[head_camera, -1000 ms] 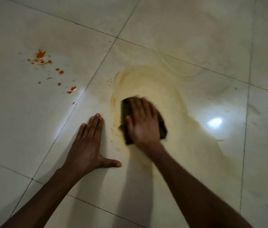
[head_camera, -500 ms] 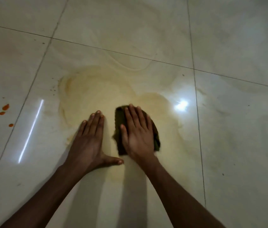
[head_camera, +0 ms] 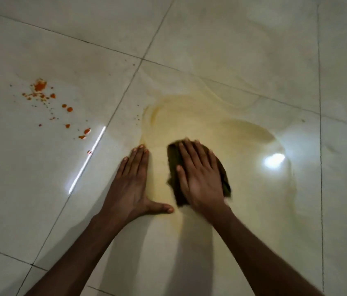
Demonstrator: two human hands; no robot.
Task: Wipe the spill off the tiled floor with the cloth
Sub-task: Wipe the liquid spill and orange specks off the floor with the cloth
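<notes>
**Flat hand on cloth in the middle of a yellow smear**

The right hand (head_camera: 202,178) lies palm-down on a dark green cloth (head_camera: 174,161), its fingers (head_camera: 186,152) straight and slightly spread, pressing the cloth onto the tiled floor (head_camera: 253,50) rather than curling round it. The cloth shows at the left edge of the hand and along its right side; its lower corner sticks out near the wrist. It sits inside a wide, pale yellow spill (head_camera: 206,127) smeared across one tile, with darker rims at the upper left.

The left hand (head_camera: 131,184) rests flat on the floor just beside the cloth, fingers together and straight, thumb stretched toward the cloth, holding nothing.

Well apart, on the next tile to the left, lie scattered orange spatters (head_camera: 40,86). A bright light reflection (head_camera: 275,160) glints on the wet floor to the right.
</notes>
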